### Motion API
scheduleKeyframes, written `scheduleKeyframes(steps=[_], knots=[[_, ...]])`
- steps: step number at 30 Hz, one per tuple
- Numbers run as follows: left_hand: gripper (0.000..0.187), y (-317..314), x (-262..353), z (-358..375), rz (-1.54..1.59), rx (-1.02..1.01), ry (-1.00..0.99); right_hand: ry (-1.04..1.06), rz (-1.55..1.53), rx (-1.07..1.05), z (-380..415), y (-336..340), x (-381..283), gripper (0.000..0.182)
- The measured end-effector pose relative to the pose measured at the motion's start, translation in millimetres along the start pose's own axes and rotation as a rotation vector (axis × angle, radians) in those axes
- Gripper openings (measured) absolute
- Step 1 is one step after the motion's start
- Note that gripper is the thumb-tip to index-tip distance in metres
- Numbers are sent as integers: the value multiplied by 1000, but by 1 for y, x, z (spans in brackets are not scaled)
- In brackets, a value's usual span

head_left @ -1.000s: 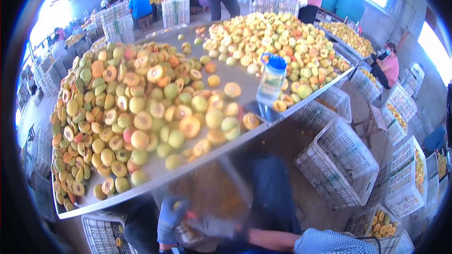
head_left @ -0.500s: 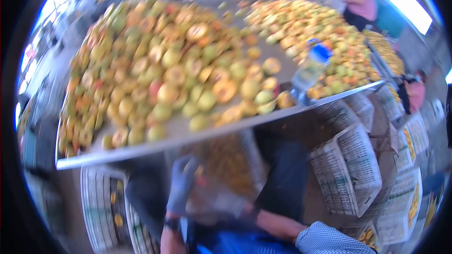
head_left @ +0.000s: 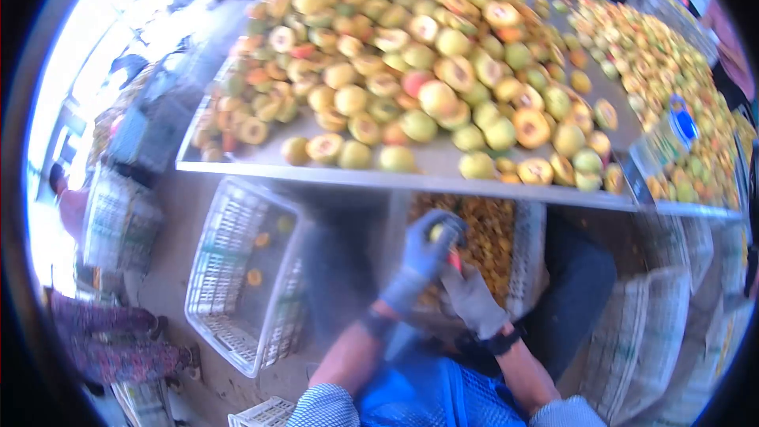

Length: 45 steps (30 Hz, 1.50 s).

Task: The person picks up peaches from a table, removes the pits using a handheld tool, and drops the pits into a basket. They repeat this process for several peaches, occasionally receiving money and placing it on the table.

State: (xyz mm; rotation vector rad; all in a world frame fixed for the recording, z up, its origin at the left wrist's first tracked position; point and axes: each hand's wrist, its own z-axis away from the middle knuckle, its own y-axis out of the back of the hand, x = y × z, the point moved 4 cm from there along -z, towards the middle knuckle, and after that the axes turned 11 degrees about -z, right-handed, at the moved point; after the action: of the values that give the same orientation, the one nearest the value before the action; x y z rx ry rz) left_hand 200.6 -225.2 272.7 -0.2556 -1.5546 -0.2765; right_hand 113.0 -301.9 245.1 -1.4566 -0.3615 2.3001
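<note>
My left hand [head_left: 429, 251], in a pale glove, is closed around a small yellow-green peach [head_left: 436, 232]. My right hand [head_left: 474, 300], also gloved, meets it with its fingers wrapped round a small tool with a red handle [head_left: 455, 260]; its working end is hidden by the fingers. Both hands are in front of my lap, over a white crate [head_left: 526, 265] filled with brownish-yellow pits and scraps [head_left: 486, 241]. Above them, many halved peaches [head_left: 439, 100] are heaped on a metal table [head_left: 379, 179], cut faces and stones showing.
The table's metal edge runs across just beyond my hands. A clear jar with a blue lid [head_left: 668, 138] stands near its right side. A white crate [head_left: 245, 269] with a few fruit pieces is at left; stacked crates [head_left: 640, 340] stand at right. Other people are nearby.
The view has swung left, so the table and crates appear further right. My right hand, blurred and lower before, has come up against the left hand, and the red tool handle shows clearly.
</note>
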Motion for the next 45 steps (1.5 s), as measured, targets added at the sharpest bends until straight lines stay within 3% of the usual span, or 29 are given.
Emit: scheduleKeyframes(steps=[1,2,3,4,6,8,10,14,16,18,20,23,25,26,27,31,32,33,37,40,42,44,45], knots=[[14,-1,2,2,-26,34,1,-94,-52,10,2,1,-3,32],[12,-2,4,2,-48,69,-3,-4,71,-103,-13,25,27,31],[13,-1,2,0,-121,76,-44,-115,32,-59,-5,13,6,33],[14,0,6,-3,-190,79,-74,-93,51,-102,-11,9,5,33],[17,0,9,-5,-231,20,50,130,120,-50,-11,14,8,34],[22,5,16,-10,-261,-35,54,156,265,-24,-17,24,19,34],[30,2,6,-10,-214,-210,266,177,409,28,-17,33,30,34],[40,5,8,-15,-414,-427,257,89,279,-81,-21,45,63,34],[39,5,10,-14,-515,-340,141,108,255,-134,-19,33,46,35],[35,6,17,-8,-482,-279,58,-73,-24,-108,5,0,7,35],[30,5,16,-6,-522,-253,36,-80,21,-105,4,-1,2,35],[24,4,9,-1,-356,-141,34,-85,131,-66,-12,22,28,35],[22,5,19,4,-42,-20,7,-80,194,-37,-10,18,17,34],[22,8,23,7,-46,-21,4,-79,151,-152,-3,15,8,33],[23,8,26,10,-23,-83,-8,-80,112,-265,3,7,-2,32],[24,6,19,13,-55,-136,68,-7,58,-184,-6,23,23,30],[24,9,19,13,-55,-137,70,34,190,-206,-9,28,28,30],[27,11,23,13,-119,-205,97,75,322,-226,-8,26,26,31],[34,11,32,8,-272,-464,190,23,335,-195,1,25,24,32],[34,11,27,0,-482,-592,222,-49,117,-106,10,19,29,32],[33,8,36,0,-517,-597,189,-249,-224,-37,24,5,20,31],[31,5,38,0,-552,-607,156,-227,-259,-10,23,1,16,31],[29,4,36,1,-477,-519,106,-211,-290,20,25,2,17,30]])
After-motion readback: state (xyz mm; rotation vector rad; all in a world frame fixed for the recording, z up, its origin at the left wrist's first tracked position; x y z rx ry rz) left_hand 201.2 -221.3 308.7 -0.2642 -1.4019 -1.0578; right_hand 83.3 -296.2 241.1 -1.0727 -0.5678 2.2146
